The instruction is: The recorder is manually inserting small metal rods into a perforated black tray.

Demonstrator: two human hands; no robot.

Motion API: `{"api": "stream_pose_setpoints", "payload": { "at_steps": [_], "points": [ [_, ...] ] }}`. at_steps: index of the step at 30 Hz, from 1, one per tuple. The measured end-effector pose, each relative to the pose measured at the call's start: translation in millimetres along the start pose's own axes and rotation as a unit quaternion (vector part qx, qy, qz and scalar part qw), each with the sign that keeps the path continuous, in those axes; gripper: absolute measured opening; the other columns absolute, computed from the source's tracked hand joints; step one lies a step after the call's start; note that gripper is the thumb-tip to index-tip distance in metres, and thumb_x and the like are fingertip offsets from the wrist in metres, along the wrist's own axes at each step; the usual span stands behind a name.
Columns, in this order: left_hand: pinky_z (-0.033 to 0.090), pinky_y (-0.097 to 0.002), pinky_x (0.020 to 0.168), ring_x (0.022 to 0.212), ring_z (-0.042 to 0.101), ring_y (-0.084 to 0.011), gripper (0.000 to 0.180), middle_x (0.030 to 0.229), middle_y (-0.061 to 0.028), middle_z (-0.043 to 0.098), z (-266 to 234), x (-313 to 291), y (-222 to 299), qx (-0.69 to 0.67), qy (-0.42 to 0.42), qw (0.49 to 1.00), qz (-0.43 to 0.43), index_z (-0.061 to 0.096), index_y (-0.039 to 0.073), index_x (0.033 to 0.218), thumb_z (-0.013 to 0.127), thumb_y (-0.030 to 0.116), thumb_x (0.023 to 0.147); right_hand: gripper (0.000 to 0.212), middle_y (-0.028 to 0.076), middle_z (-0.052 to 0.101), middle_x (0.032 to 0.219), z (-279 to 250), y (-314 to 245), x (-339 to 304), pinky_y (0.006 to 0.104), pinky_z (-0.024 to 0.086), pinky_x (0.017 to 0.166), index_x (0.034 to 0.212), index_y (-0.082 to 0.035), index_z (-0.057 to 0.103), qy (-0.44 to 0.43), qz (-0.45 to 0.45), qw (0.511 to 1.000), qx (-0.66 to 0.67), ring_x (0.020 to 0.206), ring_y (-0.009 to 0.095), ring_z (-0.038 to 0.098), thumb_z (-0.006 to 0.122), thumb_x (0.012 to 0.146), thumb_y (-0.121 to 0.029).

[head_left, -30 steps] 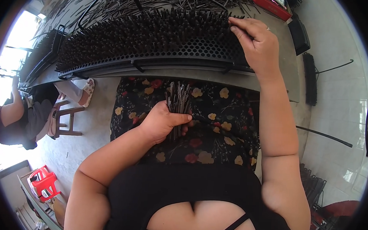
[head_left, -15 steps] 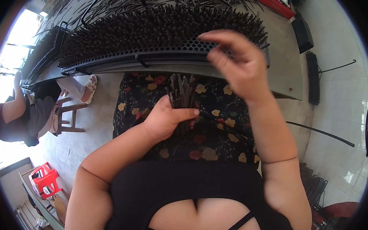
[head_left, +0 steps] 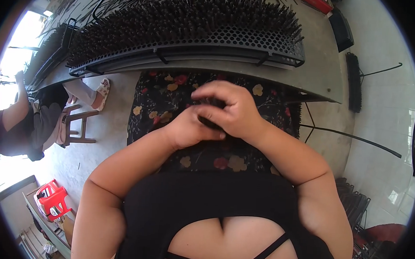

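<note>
At the frame's centre, the left hand [head_left: 189, 128] grips a mostly hidden dark bundle [head_left: 209, 123] over floral cloth [head_left: 236, 163]; the right hand [head_left: 233, 113], blurred, curls above it, whether gripping I cannot tell. Across the upper frame, a perforated black rack [head_left: 241, 50] of upright dark rods [head_left: 175, 24] stands on the grey worktop [head_left: 318, 79].
</note>
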State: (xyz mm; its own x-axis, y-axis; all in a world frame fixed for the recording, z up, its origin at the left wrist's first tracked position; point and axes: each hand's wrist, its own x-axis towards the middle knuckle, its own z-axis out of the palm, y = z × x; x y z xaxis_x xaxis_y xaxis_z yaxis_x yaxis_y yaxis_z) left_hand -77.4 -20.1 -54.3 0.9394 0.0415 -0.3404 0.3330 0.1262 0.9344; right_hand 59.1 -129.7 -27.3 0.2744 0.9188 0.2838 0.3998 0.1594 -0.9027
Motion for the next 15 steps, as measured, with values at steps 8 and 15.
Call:
{"api": "stream_pose_setpoints", "payload": {
  "at_steps": [8, 15],
  "points": [
    [0.055, -0.0342, 0.059, 0.071, 0.067, -0.0227, 0.02, 0.087, -0.0106, 0.067, 4, 1, 18, -0.41, 0.089, 0.907, -0.04, 0.061, 0.001, 0.105, 0.061, 0.003, 0.085, 0.037, 0.012, 0.066, 0.094, 1, 9, -8, 0.0237, 0.054, 0.065, 0.117, 0.005, 0.055, 0.084, 0.255, 0.921, 0.281, 0.079, 0.012, 0.065, 0.068, 0.093, -0.02],
    [0.045, -0.0274, 0.049, 0.059, 0.059, -0.0136, 0.008, 0.075, -0.0044, 0.063, 0, 10, 12, -0.257, 0.171, 0.95, -0.049, 0.064, 0.004, 0.09, 0.066, 0.004, 0.082, 0.027, 0.015, 0.067, 0.081, -5, 11, -3, 0.0318, 0.051, 0.058, 0.096, 0.004, 0.063, 0.088, 0.175, 0.98, -0.026, 0.061, 0.021, 0.065, 0.072, 0.085, -0.02]
  ]
}}
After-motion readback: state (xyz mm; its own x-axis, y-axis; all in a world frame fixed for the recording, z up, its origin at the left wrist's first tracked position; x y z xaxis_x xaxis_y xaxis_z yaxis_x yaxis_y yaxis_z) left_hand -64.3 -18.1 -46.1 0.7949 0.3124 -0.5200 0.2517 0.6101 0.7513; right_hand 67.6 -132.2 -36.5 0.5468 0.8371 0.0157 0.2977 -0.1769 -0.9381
